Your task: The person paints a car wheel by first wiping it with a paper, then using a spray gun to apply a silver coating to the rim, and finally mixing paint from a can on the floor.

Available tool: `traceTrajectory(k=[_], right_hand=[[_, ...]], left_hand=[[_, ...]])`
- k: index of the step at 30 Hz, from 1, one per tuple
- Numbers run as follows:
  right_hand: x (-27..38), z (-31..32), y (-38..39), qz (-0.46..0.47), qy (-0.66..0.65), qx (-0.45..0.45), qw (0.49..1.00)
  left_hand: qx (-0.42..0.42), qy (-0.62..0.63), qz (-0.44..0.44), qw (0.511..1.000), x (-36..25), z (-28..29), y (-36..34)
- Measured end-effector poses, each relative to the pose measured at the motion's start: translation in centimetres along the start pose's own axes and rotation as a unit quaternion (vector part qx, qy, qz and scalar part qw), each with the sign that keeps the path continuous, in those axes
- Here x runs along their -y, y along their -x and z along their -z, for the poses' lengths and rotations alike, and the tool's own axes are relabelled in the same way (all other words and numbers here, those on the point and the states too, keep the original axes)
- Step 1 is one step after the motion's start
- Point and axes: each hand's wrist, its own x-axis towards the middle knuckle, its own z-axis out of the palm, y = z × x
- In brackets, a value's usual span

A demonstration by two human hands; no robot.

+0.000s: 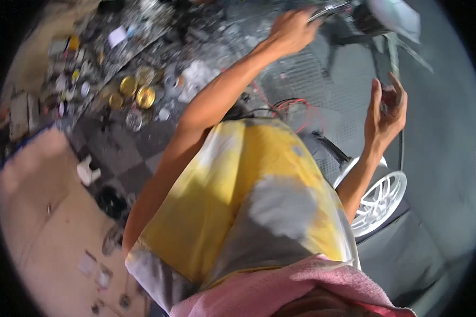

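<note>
My left hand (295, 33) reaches far forward at the top of the view, its fingers closed round a shiny metal tool (330, 10) whose exact kind I cannot make out. Just right of that tool is a rounded, pale grey piece (395, 20) with a dark barrel-like side, above a thin stand (388, 53). On the right, my right hand (387, 108) is raised with thumb and fingers apart and curved, nothing visible between them. A white spoked wheel rim (381, 203) is partly hidden behind my right forearm.
Red and black cables (301, 108) lie on the floor ahead of me. To the left stand several gold-coloured tins (145, 96), small containers and crumpled white paper (195, 79). A paint-stained yellow and grey garment (232, 201) covers my front, below a pink towel (296, 285).
</note>
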Motion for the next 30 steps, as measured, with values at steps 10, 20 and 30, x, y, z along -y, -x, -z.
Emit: traceTrajectory(k=[10,20,30], right_hand=[[-0.5,11.1,7.1,0.133,-0.03,-0.022,0.99],[1.5,13.0,12.3,0.204,-0.169,-0.046,0.963],[10.6,6.9,17.7,0.323,-0.103,0.035,0.94]], left_hand=[[-0.049,-0.058,-0.104,0.992,-7.2,-0.2,16.8],[-0.106,-0.092,0.008,0.99,-8.0,1.6,30.7],[-0.166,-0.049,0.077,0.982,-4.0,8.4,39.5]])
